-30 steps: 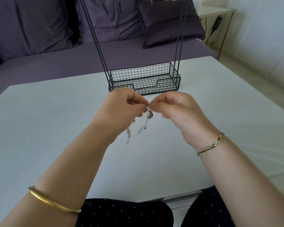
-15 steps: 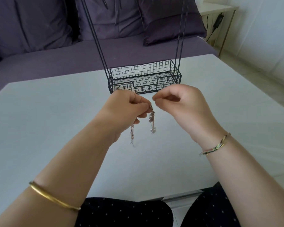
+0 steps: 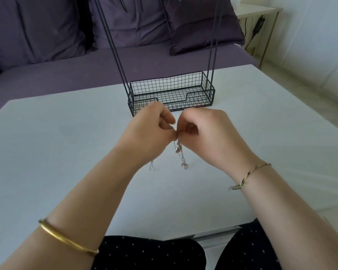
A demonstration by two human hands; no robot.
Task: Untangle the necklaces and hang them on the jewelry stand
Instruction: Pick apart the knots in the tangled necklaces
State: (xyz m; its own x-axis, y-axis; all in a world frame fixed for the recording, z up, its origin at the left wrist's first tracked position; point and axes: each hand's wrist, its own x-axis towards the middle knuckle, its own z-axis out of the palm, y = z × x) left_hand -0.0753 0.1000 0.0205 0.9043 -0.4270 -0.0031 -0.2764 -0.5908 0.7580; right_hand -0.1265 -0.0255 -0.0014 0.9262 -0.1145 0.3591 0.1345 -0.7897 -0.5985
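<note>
Above a white table (image 3: 66,152), a left hand (image 3: 150,129) and a right hand (image 3: 205,131), fingers curled, pinch tangled silver necklaces (image 3: 179,151) between them. The chains dangle just in front of a black wire jewelry stand (image 3: 172,94).

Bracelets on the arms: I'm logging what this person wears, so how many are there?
2. A plain gold metal bangle circles the left forearm near the frame's bottom; a thin braided multicoloured thread bracelet circles the right wrist. None looks hidden.
</note>
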